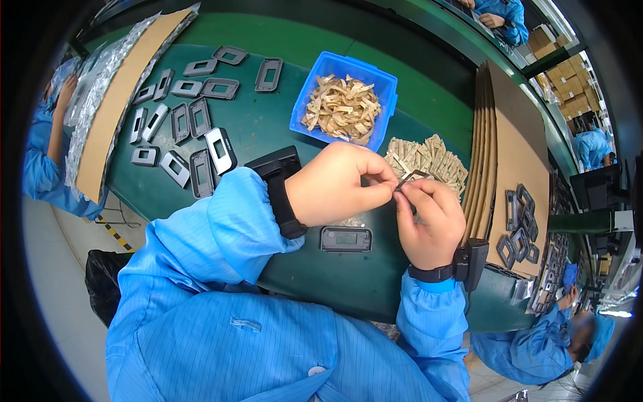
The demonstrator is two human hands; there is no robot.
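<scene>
Between left hand (340, 182) and right hand (432, 222), both pinching it, sits a thin dark strip (406, 179).

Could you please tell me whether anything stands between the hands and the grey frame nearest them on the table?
Nothing visible does: the grey frame lies uncovered on the green table, while the left hand and right hand pinch a small dark strip above it.

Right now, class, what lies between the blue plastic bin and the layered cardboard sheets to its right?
In the head view, a heap of tan strips lies between the bin and the cardboard sheets.
</scene>
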